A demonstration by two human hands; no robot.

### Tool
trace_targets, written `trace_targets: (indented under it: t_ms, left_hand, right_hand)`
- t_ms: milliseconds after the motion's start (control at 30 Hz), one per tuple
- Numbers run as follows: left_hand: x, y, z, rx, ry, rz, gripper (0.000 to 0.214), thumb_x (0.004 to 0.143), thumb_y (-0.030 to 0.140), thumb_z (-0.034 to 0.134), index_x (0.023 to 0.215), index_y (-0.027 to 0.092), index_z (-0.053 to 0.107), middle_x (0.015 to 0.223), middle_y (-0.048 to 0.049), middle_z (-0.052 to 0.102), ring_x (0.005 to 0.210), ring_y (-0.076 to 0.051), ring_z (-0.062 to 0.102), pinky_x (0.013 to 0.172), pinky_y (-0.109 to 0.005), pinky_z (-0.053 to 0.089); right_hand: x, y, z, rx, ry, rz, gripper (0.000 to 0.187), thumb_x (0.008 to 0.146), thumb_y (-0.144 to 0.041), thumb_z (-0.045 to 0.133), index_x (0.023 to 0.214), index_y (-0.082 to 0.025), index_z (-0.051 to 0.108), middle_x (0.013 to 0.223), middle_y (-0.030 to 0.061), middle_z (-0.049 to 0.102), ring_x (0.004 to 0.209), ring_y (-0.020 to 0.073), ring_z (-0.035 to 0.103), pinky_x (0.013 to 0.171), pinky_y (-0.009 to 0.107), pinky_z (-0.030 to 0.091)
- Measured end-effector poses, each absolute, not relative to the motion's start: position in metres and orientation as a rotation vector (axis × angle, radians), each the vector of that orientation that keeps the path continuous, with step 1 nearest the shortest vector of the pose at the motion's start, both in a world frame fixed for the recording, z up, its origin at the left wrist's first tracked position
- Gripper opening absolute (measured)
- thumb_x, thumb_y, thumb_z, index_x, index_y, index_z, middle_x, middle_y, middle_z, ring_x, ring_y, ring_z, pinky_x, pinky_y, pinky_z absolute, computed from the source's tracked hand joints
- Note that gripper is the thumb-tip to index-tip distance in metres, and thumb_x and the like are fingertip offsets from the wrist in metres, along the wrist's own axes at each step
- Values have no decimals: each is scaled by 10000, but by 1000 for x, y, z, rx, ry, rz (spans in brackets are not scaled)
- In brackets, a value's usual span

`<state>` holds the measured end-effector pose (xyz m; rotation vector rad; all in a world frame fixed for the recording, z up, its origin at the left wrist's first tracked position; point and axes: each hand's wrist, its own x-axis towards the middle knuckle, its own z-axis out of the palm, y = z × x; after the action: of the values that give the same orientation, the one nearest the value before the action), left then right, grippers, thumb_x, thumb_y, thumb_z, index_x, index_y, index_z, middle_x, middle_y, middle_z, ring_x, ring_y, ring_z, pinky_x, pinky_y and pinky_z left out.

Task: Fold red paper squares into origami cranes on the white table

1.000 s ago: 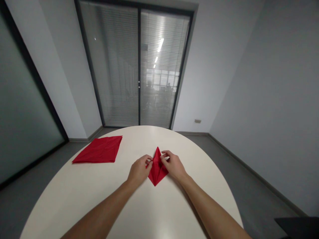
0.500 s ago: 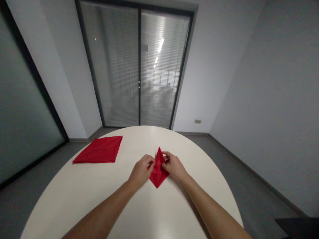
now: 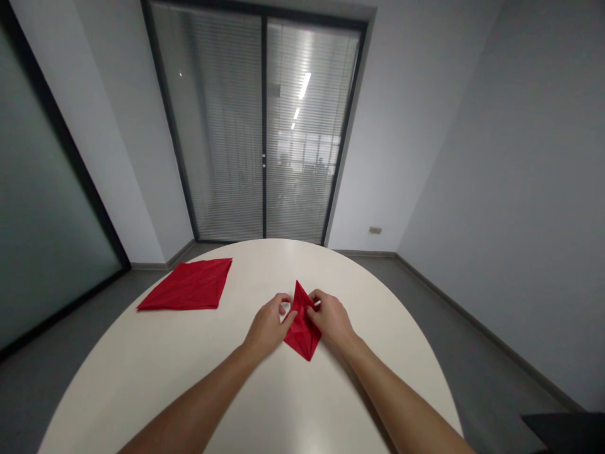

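A: What are the hands holding?
B: A small red cloth folded into a kite shape, with one sharp point facing away and another facing the wearer. Creases run across its slightly puckered surface.
A: How is it gripped?
B: The bare left hand grasps its left edge, thumb on the face; the bare right hand pinches the right edge between thumb and bent fingers. Some fingertips are hidden.
A: Where is it?
B: Over the middle of a smooth, cream-white round tabletop.
A: Anything else there?
B: Well apart, at the far left, lies a larger four-cornered red cloth, flat, layered and faintly wrinkled.
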<state>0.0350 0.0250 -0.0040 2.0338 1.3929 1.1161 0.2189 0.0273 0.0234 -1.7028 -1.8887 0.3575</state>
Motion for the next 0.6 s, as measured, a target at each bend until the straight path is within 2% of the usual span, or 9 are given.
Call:
trace_targets:
  t_ms: [100,233,333,433,600]
  left_hand:
    - [35,28,-8,2037,1365,1149,244,880,276,603,1113,214,569,999,-51,699,868,-199,648,825,-351,516]
    - [35,31,-11,2056,1326,1167,243,872,260,613,1105,201,576,976,-56,706,865,-202,644,833,-360,519]
    - [35,30,-10,2052,1293,1173,240,873,245,613,1106,202,584,992,-60,710,870,-197,648,839,-352,523]
    - [35,30,-11,2065,1279,1174,227,881,249,609,1102,201,598,1002,-65,717,881,-195,656,850,-349,522]
    - [35,31,-14,2068,1297,1141,172,910,279,575,1050,194,626,983,-70,723,893,-202,664,861,-358,518]
  right_hand:
    - [216,26,24,-1724,-1863,334,122,799,-163,583,890,-234,623,848,22,717,726,169,638,613,237,361]
    - [214,26,23,-1733,-1831,327,134,813,-194,601,939,-238,589,840,20,713,681,168,618,588,245,331]
    - [214,26,23,-1711,-1829,353,157,849,-242,604,1006,-246,614,861,23,726,720,177,643,601,246,348]
    - [215,27,23,-1706,-1848,336,108,887,-277,579,951,-244,660,857,36,735,757,188,659,628,254,372]
    - [218,27,25,-1694,-1825,350,133,897,-273,559,911,-230,684,863,53,743,783,198,675,682,266,414]
